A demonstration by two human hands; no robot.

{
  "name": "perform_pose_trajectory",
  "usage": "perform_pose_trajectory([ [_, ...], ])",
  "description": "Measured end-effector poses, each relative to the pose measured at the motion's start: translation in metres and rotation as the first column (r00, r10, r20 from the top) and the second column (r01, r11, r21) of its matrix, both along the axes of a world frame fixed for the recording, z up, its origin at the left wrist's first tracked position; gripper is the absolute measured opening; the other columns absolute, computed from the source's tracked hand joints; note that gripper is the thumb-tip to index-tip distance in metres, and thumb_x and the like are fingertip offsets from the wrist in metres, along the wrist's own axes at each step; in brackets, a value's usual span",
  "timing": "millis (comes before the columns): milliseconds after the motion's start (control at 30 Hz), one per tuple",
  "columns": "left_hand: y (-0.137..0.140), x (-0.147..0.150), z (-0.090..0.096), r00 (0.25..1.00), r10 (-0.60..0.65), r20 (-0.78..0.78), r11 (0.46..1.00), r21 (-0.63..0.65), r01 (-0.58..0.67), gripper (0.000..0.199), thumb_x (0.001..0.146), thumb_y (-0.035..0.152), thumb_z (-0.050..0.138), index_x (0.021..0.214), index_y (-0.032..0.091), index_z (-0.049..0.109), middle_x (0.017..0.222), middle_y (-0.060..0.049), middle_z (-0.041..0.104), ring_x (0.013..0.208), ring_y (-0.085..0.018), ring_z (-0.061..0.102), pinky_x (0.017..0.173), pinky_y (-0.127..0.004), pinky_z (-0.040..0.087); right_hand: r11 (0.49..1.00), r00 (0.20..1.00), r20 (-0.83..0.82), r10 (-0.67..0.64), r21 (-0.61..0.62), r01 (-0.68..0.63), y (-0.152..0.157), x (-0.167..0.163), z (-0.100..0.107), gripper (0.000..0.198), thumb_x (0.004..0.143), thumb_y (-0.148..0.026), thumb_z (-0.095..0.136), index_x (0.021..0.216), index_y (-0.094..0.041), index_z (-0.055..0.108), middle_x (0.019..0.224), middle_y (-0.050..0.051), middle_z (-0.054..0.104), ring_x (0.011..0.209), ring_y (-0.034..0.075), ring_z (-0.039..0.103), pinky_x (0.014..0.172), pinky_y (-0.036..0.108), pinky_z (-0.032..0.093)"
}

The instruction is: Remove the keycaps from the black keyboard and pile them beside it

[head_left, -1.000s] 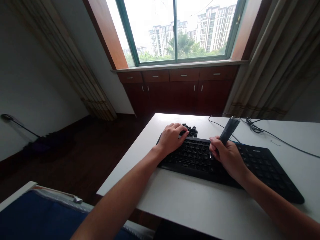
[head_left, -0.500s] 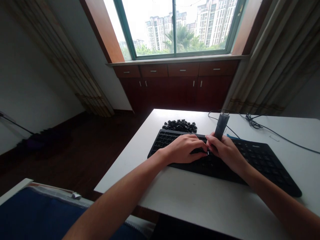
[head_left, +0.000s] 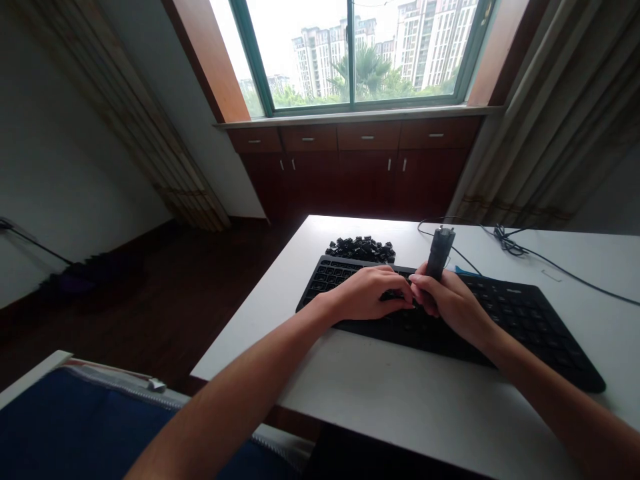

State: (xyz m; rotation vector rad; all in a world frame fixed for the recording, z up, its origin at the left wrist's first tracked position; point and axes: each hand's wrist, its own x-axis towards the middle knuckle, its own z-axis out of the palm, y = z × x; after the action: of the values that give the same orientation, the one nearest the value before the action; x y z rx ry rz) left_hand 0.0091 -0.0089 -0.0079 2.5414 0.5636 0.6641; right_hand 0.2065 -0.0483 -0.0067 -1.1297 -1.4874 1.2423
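A black keyboard (head_left: 510,320) lies at a slant on the white table. On its left part, the key positions show bare without caps, while caps sit on the right part. My right hand (head_left: 453,297) is closed around a dark grey keycap puller (head_left: 440,250), held upright over the middle keys, with metal prongs at its top end. Its lower end is hidden by my fingers. My left hand (head_left: 373,293) rests over the keyboard, thumb and fingers pinched close to my right fingertips; whatever is between them is too small to see. Behind the keyboard's left end lies a heap of black keycaps (head_left: 360,249).
A black cable (head_left: 510,241) runs across the back right of the white table (head_left: 360,373). A thin bent wire (head_left: 551,275) lies there too. Something blue (head_left: 465,271) shows behind my right hand. At lower left stands a chair with a blue cover (head_left: 65,427).
My hands stay at the same place over the keyboard. The puller has tilted slightly, and the metal glint seen below my fingertips is now hidden. The view has shifted a little.
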Motion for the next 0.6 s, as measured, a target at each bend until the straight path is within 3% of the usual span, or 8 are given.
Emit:
perform_pose_trajectory([
  [233,0.001,0.000,-0.001,1.000,0.011,0.026,1.000,-0.012,-0.011,0.004,0.091,0.023,0.067,0.093,0.020,0.070,0.095,-0.004,0.074,0.094,-0.018,0.066,0.089,-0.029,0.051,0.997,0.996,0.043,0.072,-0.013,-0.071,0.003,0.005,-0.004,0.034,0.092,-0.043,0.059,0.068,-0.019,0.059,0.056,-0.001,0.055,0.047,0.013,0.050,0.043,0.024,0.040],
  [400,-0.002,-0.001,0.000,0.999,0.041,0.025,0.999,-0.024,-0.040,0.006,0.088,0.020,0.064,0.093,0.020,0.067,0.094,-0.004,0.073,0.093,-0.019,0.066,0.089,-0.031,0.052,0.999,0.999,0.016,0.046,0.021,-0.047,0.001,0.004,-0.003,0.034,0.091,-0.045,0.061,0.071,-0.019,0.059,0.058,-0.001,0.057,0.048,0.013,0.052,0.045,0.024,0.042],
  [500,-0.007,-0.002,0.002,0.996,0.076,0.053,0.996,-0.040,-0.074,0.023,0.081,0.019,0.064,0.105,0.019,0.061,0.099,-0.006,0.070,0.091,-0.020,0.066,0.086,-0.032,0.053,0.998,0.998,-0.021,0.063,0.025,-0.062,-0.001,0.005,-0.003,0.034,0.091,-0.047,0.063,0.073,-0.019,0.058,0.061,-0.002,0.057,0.048,0.012,0.052,0.045,0.024,0.041],
  [600,-0.014,0.002,0.005,0.986,0.107,0.127,0.991,-0.092,-0.095,0.055,0.081,0.029,0.070,0.130,0.017,0.048,0.120,-0.012,0.065,0.106,-0.026,0.064,0.095,-0.039,0.053,0.993,0.997,0.056,0.059,0.097,-0.065,-0.001,0.003,-0.005,0.039,0.094,-0.050,0.058,0.070,-0.020,0.057,0.059,-0.002,0.054,0.049,0.012,0.050,0.049,0.025,0.041],
])
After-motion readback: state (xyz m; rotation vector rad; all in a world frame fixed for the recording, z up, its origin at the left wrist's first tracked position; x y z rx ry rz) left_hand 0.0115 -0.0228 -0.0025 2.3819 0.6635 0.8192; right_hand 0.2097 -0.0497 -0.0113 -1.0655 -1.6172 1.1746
